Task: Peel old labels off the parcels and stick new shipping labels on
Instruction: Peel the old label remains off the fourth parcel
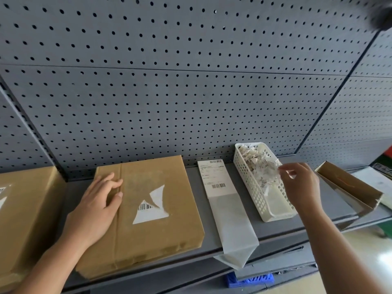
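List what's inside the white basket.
Crumpled label scraps are piled in the far half of the basket. The near end shows bare floor. Whatever lies under the pile is covered.

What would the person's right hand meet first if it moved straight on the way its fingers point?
Probably the heap of torn label scraps in the white basket: the right hand points left at them from close by, though depth is unclear.

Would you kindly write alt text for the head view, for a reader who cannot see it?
A person's left hand rests on a brown parcel bearing torn label remnants, while the right hand hovers over a white basket of label scraps. A shipping label on its backing strip lies between them.
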Available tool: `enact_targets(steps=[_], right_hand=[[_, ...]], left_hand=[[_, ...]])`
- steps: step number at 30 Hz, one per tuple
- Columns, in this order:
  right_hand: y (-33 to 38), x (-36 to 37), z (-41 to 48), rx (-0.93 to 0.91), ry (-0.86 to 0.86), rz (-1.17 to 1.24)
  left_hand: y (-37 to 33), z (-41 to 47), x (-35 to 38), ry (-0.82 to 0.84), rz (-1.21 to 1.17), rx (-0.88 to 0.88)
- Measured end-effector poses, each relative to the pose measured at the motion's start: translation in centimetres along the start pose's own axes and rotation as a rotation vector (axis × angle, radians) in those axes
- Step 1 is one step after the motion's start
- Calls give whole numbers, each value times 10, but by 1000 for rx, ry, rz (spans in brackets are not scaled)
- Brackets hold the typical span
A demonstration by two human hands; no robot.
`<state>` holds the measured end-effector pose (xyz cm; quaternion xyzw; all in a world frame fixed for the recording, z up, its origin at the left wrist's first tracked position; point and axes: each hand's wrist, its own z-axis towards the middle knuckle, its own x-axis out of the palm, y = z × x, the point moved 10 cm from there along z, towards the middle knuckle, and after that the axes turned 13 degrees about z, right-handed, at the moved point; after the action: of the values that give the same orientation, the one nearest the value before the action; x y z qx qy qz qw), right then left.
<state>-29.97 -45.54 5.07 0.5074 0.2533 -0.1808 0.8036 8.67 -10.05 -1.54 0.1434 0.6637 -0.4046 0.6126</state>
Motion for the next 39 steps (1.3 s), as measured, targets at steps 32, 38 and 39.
enact_targets(steps=[32,38,39], right_hand=[[103,48,-33,-299,98,143],[133,75,-47,-362,175,144],[137,79,-50,-377,187,153]], left_hand=[[6,3,5,14,35,-8],[6,2,5,24,39,-23],[6,2,5,26,36,-26]])
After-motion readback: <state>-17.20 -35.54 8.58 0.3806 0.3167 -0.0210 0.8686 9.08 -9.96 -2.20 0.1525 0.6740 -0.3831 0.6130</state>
